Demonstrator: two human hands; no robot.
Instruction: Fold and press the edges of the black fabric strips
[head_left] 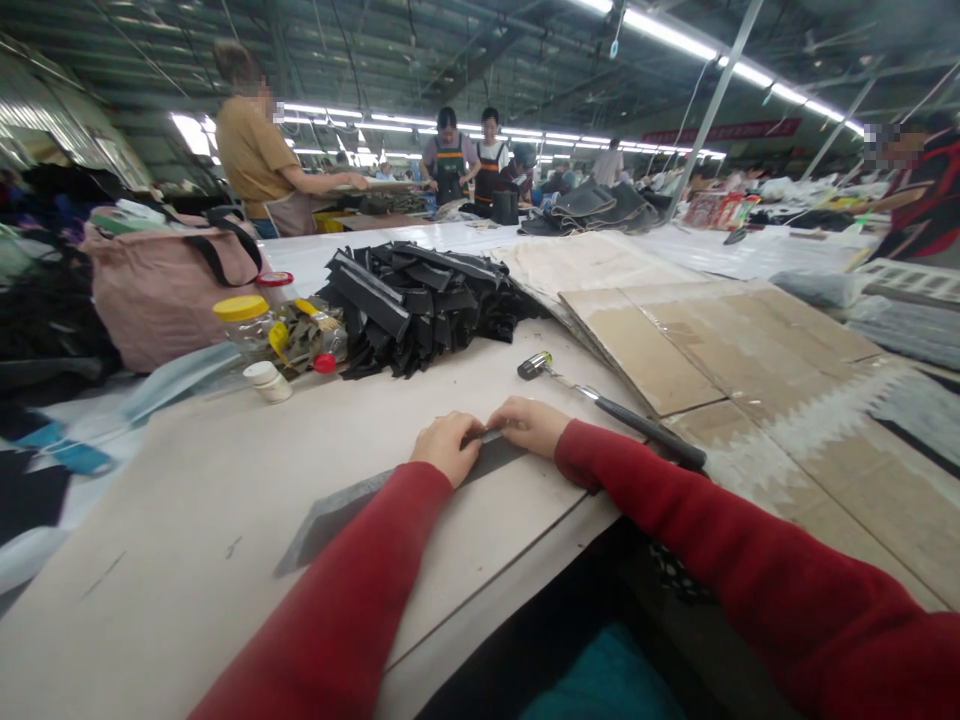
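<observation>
A long dark grey fabric strip [330,515] lies slantwise on the pale work surface, partly under my left forearm. My left hand [448,447] pinches its upper edge with closed fingers. Close beside it, my right hand [525,424] grips the same edge nearer the strip's far end. Between the two hands the edge looks raised or folded; the fingertips hide the detail. Just beyond my right hand lies a hammer [600,400] with a black handle and a clear-tipped head. A heap of similar black strips [427,300] stands behind my hands.
Left of the heap are a yellow-lidded jar [244,325], a small white bottle [267,382] and a pink bag [165,285]. Flattened cardboard [652,345] covers the right side. Several people stand at tables farther back; one person in a tan shirt [255,150] is at the left.
</observation>
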